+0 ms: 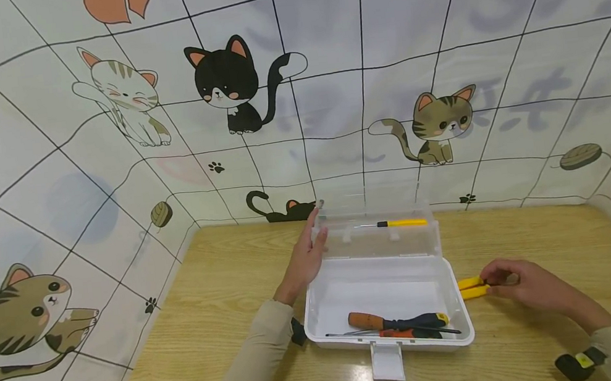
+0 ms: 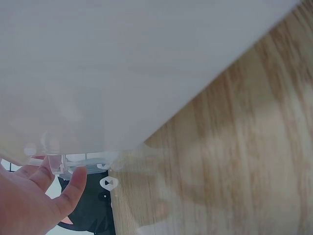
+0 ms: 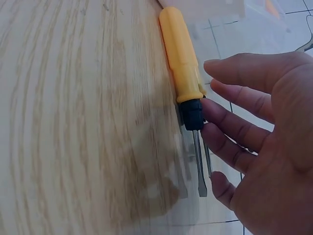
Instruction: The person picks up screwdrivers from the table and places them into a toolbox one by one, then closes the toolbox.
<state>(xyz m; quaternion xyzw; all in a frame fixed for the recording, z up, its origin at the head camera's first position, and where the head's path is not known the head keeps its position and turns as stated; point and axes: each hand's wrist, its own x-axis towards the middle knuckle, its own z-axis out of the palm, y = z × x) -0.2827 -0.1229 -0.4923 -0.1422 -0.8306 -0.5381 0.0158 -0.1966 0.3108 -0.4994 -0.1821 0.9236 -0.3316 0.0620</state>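
Two hands [image 1: 522,284], one white box [image 1: 320,332], four screwdrivers [image 1: 473,287].

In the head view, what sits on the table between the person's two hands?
The open white plastic box lies between the left hand, on its raised lid, and the right hand, touching the yellow screwdrivers.

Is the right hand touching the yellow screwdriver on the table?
Touching: the right wrist view shows the right hand fingertips against the yellow screwdriver at its black collar.
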